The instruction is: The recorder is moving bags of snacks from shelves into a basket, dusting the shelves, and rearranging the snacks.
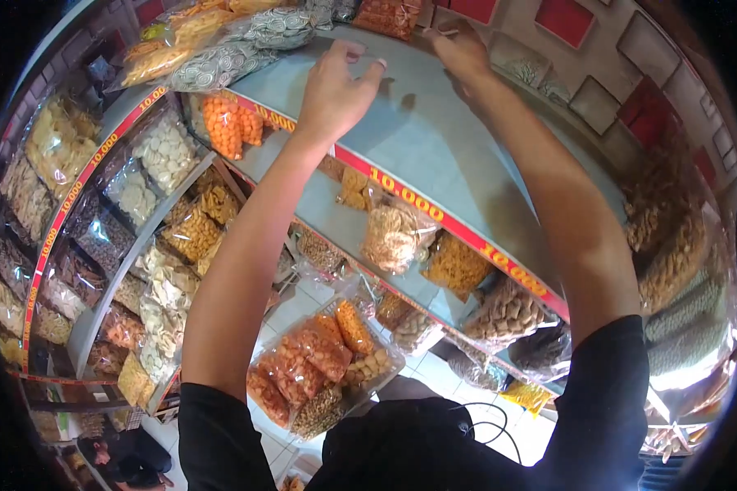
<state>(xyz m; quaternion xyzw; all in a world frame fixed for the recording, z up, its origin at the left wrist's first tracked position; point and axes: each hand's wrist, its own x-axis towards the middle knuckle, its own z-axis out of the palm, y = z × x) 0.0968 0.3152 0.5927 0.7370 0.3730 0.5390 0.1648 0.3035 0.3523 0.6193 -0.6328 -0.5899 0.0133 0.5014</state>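
Observation:
My left hand [342, 89] is held above the grey top shelf [430, 135], thumb and fingers apart with nothing between them. Farther right, beside the patterned wall, my right hand [464, 55] has loosely bent fingers, and I see nothing in it. Its fingertips are close to a clear bag of reddish-orange snacks [390, 17] at the shelf's back end. Left of my left hand lie clear bags of grey-and-white spiral crackers [227, 61] and bags of yellow stick snacks [159, 64].
A red price strip [405, 193] edges the shelf. Bags of orange ball snacks [224, 126] and pale crackers [396, 236] sit one level lower. Below, a clear plastic container [384, 374] holds several snack bags. Large filled bags [675, 264] stand at right. Another person [129, 457] is at lower left.

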